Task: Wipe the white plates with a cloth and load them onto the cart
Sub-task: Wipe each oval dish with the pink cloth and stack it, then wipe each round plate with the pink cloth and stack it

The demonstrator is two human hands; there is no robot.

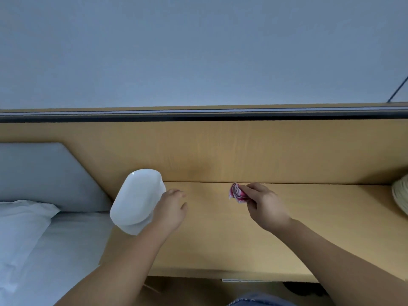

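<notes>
My left hand [171,209] holds a white oblong plate [138,200] by its right edge, above the left end of the wooden desk [220,239]. The plate is tilted, its far end raised. Apart from it, my right hand [263,205] hovers over the middle of the desk, shut on a bunched pink and white cloth [237,193] that sticks out to the left of my fingers. The cloth does not touch the plate. No cart is in view.
A bed with a white pillow [19,230] and grey headboard [44,175] lies left of the desk. A wooden back panel [220,151] rises behind the desk. A pale woven object [400,195] sits at the desk's right edge.
</notes>
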